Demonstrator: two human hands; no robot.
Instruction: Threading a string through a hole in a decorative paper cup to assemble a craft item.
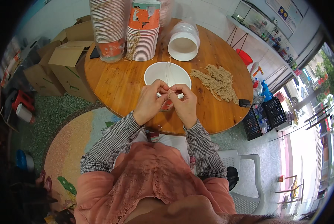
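Close to the table's front edge stands a paper bucket [151, 75], its white inside showing. A thin pale cord [167, 74] runs from the bucket's far rim across the opening to my fingers. My left hand [149, 102] is closed, thumb and forefinger pinching the cord over the near rim. Opposite it, my right hand [184, 106] pinches there too, its fingertips almost touching the left ones. The exact spot where the cord meets the near rim is hidden by my fingers. Below them a red-orange patch of the bucket's outside shows.
On the round wooden table [118, 87], a heap of tan cords [217, 82] lies right. Behind stand tall stacks of printed buckets [143, 41] and bagged white buckets [183, 46] on their side. A black object [244, 103] sits at the right edge. Cardboard boxes [68, 61] stand left.
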